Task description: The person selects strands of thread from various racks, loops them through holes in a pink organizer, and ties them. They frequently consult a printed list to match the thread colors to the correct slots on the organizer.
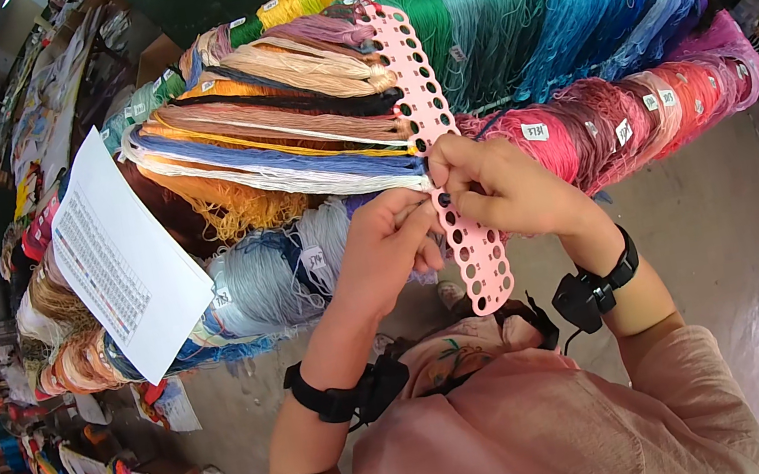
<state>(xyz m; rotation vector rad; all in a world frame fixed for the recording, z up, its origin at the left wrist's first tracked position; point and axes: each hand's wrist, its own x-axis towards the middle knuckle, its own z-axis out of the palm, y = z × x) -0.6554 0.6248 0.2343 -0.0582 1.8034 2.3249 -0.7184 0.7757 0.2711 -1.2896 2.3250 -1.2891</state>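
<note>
Pink clothing (497, 445) nearest, left hand (389, 243) and right hand (513, 188) pinch a strip (428, 112) by thread rows (509, 21) above grey floor (702, 221).

Hands (521, 187) hide part of the pink strip (482, 265), print (107, 285) on the sheet (153, 277) is too tiny, and the shirt's (528, 444) cut off below!

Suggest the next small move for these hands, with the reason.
Probably secure a thread where the left hand and right hand meet on the pink card: thread bundles are attached along its upper part, while its lower end looks bare. Exactly what they pinch is hidden.
</note>
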